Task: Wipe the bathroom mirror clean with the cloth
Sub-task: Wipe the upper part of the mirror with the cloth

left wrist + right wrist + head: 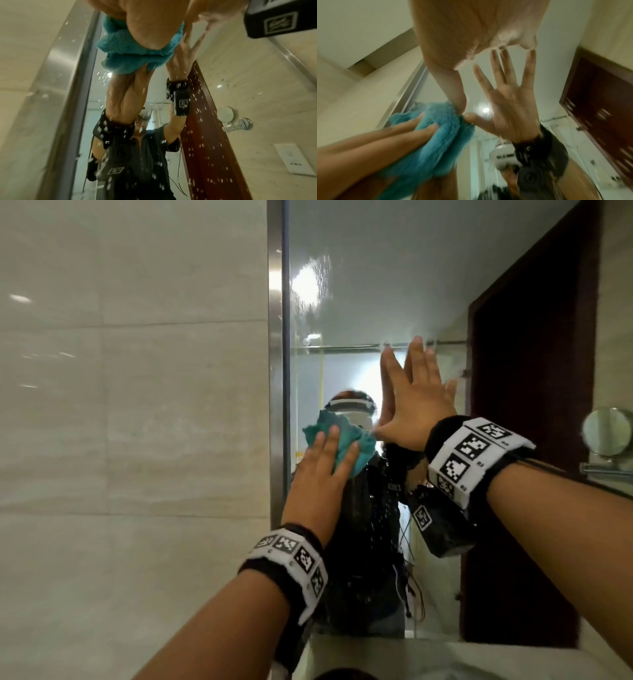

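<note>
The bathroom mirror (376, 285) has a steel frame (275, 371) on its left edge, and water drops (202, 135) speckle the glass. My left hand (325, 460) presses a crumpled teal cloth (342, 433) flat against the glass near the frame, fingers straight. From below, the left wrist view shows the cloth (130, 56) bunched under that hand (147, 27). To its right and higher, my right hand (416, 402) lies on the mirror with fingers spread. Its thumb tip touches the cloth's (436, 128) right edge.
A pale tiled wall (137, 405) runs left of the frame. The glass reflects a dark wooden door (531, 440) and the person. A round magnifying mirror (608, 436) on an arm shows at the far right. A light counter edge (445, 659) lies below the mirror.
</note>
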A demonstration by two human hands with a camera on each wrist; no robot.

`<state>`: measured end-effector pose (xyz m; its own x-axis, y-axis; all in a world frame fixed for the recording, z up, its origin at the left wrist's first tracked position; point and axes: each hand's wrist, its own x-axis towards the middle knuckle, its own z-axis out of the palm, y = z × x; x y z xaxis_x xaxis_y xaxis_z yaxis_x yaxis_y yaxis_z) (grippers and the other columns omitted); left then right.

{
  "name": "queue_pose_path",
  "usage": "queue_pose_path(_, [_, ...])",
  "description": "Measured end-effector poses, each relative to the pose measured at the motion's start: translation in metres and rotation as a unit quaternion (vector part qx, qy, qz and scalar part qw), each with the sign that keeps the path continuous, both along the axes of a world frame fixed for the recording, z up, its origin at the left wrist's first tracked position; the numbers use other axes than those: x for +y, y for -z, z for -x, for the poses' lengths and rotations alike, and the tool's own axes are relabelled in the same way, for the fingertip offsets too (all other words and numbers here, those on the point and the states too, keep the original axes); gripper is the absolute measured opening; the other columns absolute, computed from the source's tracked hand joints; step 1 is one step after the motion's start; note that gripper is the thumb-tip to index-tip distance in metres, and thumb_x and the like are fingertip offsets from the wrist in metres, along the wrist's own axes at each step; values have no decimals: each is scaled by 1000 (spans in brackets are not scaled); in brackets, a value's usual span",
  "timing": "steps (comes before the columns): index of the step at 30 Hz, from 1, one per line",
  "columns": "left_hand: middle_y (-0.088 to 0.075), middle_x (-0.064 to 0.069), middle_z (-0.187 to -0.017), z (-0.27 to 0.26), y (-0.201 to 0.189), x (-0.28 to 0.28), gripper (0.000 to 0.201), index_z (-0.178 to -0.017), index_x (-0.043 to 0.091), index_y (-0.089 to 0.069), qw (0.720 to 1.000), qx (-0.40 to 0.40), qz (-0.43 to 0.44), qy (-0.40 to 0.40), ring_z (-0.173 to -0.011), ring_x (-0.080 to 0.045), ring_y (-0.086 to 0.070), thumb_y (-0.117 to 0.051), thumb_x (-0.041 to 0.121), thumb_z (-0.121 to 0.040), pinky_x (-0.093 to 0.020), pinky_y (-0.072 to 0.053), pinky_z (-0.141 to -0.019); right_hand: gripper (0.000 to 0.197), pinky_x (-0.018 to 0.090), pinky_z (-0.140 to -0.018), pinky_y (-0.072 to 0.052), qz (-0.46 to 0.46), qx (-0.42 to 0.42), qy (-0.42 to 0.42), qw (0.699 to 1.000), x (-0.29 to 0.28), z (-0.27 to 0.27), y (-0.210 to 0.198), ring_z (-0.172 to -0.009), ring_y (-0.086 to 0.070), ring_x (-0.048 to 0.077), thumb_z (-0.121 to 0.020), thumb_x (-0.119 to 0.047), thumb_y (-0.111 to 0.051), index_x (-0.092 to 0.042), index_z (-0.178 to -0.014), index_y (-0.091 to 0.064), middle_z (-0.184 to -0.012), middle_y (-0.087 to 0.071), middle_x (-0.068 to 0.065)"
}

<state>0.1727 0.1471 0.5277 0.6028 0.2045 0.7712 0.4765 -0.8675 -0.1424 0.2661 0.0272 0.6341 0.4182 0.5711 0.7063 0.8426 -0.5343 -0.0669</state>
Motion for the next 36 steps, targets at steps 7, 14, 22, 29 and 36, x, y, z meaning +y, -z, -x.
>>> queue_pose_path(7, [10, -9, -158, 1, -77, -4, 73, -151, 27, -8, 998, -48, 50, 10, -145, -28, 5, -50, 7, -95, -36, -7, -115, 129, 69, -106, -4, 1, 58, 43, 997, -15, -9, 29, -138, 29, 26, -66, -42, -81, -35, -144, 22, -148, 38, 4])
queue_pose_path(14, [19, -9, -156, -34, -18, -25, 82, -150, 27, 3, 999, -16, -1, 30, -143, -31, 13, -50, 3, -93, -41, -3, -119, 122, 69, -105, -3, 5, 55, 28, 998, -17, -15, 30, -139, 28, 25, -72, -44, -76, -35, -145, 21, -148, 38, 4])
queue_pose_path(22, [10, -12, -157, -30, -93, -30, 71, -151, 24, -6, 998, -56, 27, 14, -144, -32, 6, -49, 14, -95, -39, -5, -116, 130, 68, -105, -6, 7, 59, 29, 998, -19, -13, 29, -138, 30, 23, -66, -42, -81, -36, -144, 22, -147, 39, 2])
queue_pose_path(29, [22, -10, -155, -41, -22, -45, 75, -150, 27, 5, 999, 35, -14, 15, -143, -30, 17, -45, 12, -97, -40, 6, -115, 122, 69, -106, -7, 0, 47, 23, 999, -18, -19, 31, -139, 27, 23, -71, -42, -77, -37, -144, 20, -148, 38, 2])
queue_pose_path(36, [14, -8, -157, -38, -87, -41, 73, -151, 28, -6, 1000, -4, -5, 12, -144, -29, 10, -51, 16, -94, -40, -1, -116, 138, 67, -105, -7, -22, 56, 25, 998, -17, -18, 30, -140, 25, 21, -59, -47, -84, -30, -145, 23, -150, 35, -1])
